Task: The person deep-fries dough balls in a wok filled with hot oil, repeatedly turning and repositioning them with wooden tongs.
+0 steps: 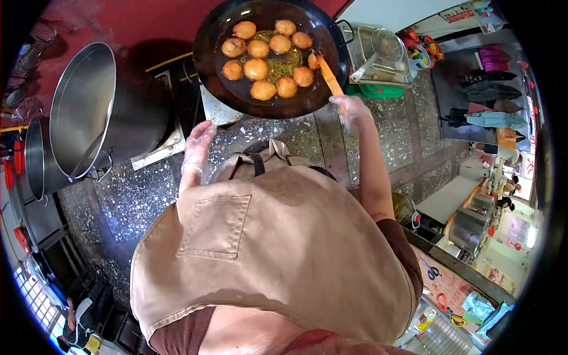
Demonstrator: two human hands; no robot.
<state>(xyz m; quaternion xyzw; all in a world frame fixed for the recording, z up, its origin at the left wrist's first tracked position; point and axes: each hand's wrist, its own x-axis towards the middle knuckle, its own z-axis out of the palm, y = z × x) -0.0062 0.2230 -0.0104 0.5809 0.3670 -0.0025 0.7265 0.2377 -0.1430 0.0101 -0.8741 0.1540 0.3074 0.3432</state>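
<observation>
A large dark wok (207, 77) holds oil and several round golden-brown fried balls (256, 69). My right hand (350, 111), in a clear plastic glove, grips the end of a wooden tool (329, 76). The tool's far tip reaches into the wok and touches a ball near the right side. My left hand (198, 148), also in a clear glove, hangs below the wok's lower left edge. Its fingers are slightly bent and apart, and it holds nothing.
A tall metal pot (139, 103) stands left of the wok, with a smaller pot (50, 160) beyond it. Right of the wok are a glass-like tray (393, 76) with a strainer (387, 46) and ladle. Scissors (430, 270) lie on a counter at the lower right.
</observation>
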